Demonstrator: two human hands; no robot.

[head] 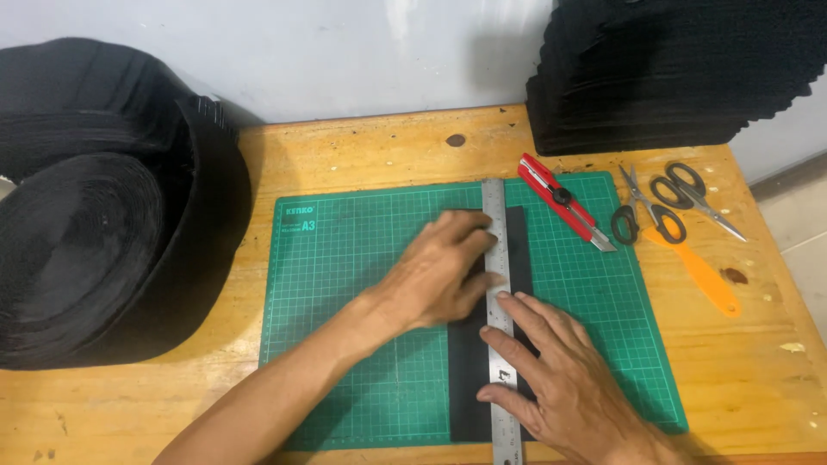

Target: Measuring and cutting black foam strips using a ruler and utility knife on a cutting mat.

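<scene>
The right hand (551,379) lies open, fingers spread, pressing the steel ruler (500,327) onto the black strip (471,387) (both lie lengthwise on the green cutting mat (345,301)). The left hand (444,271), open, flattens the strip beside the ruler. Farther off: red utility knife (564,202), scissors (680,194).

Under both hands: a green cutting mat (345,301) with a pale grid, a black strip (469,379), a silver ruler (498,224) (dark graduations); right of them, a red knife (564,201)
</scene>
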